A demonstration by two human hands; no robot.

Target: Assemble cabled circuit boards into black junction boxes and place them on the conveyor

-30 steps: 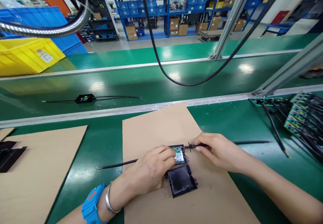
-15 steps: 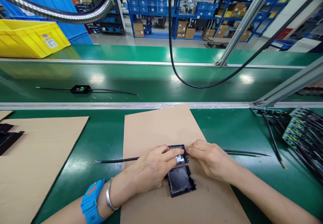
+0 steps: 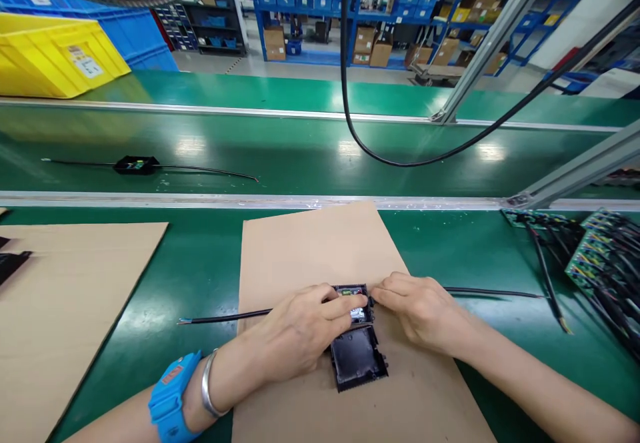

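A black plastic case lies unfolded on a cardboard sheet (image 3: 300, 250), its bare half (image 3: 356, 359) nearest me and the other half (image 3: 361, 316) holding a small circuit board. My left hand (image 3: 307, 326) grips the left side of the board half, its index finger lying across the board. Fingers pinched together, my right hand (image 3: 420, 306) closes round the cable at the case's right edge. One black cable (image 3: 225, 317) runs out left with bare wire ends, another (image 3: 495, 292) runs out right. The fingertips partly hide the cable entries.
Circuit boards with black cables (image 3: 600, 250) are heaped at the right. Another cased board (image 3: 137, 165) lies on the green surface beyond the metal rail. A second cardboard sheet (image 3: 75, 296) is at left; a black cable (image 3: 400, 162) hangs ahead.
The camera view has shifted slightly, moving the background up and left. Both hands keep nearly the same hold on the case and cable.
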